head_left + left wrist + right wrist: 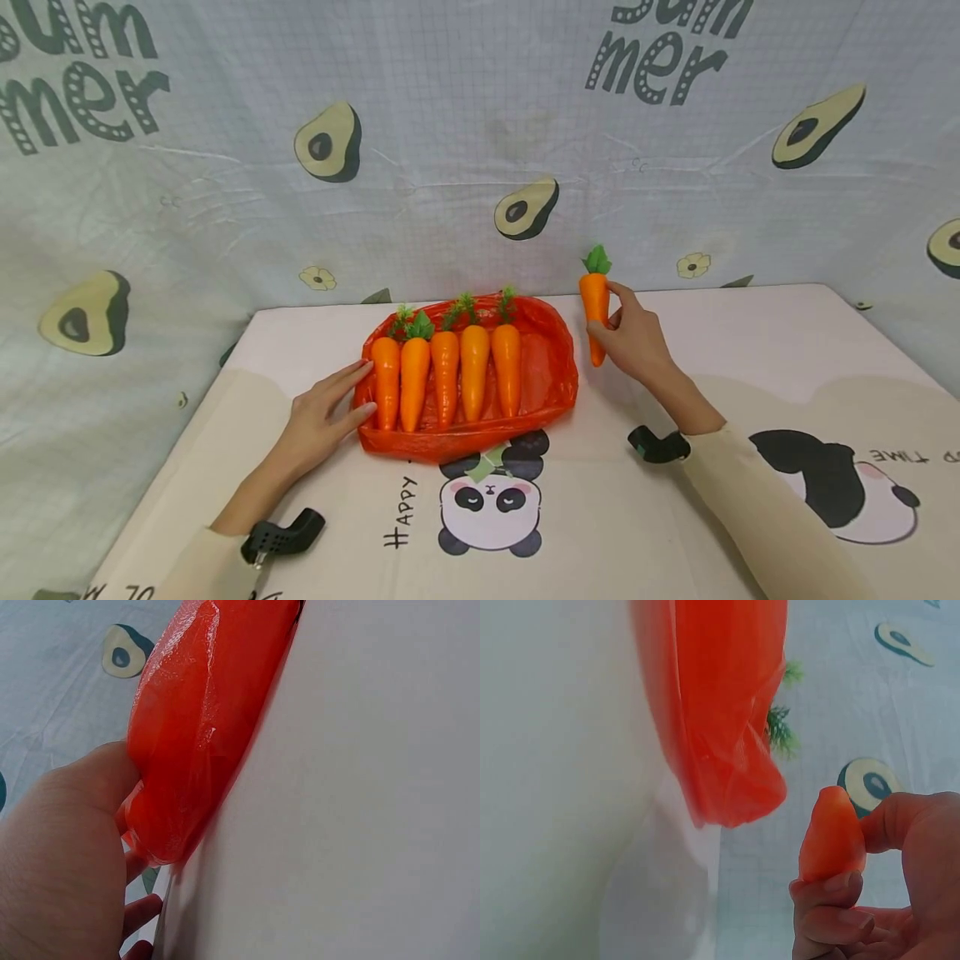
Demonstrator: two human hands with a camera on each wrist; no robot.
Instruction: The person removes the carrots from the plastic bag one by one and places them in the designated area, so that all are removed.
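My right hand (633, 333) holds a carrot (595, 298) with a green leafy top, pinched between thumb and fingers. It is raised to the right of a red plastic-lined container (555, 400). In the right wrist view the carrot (832, 836) points its tip up beside the container's red plastic (727, 750). Several carrots (446, 375) lie side by side in the container, leafy ends away from me, filling its left and middle. My left hand (322, 421) rests against the container's left edge, fingers fairly straight. The left wrist view shows it touching the red plastic (202, 735).
The container sits on a pale table (600, 517) printed with pandas and lettering. A hanging cloth (450, 125) with avocado prints rises behind the table and along its sides. Each wrist wears a black device, one by the left sleeve (210, 558).
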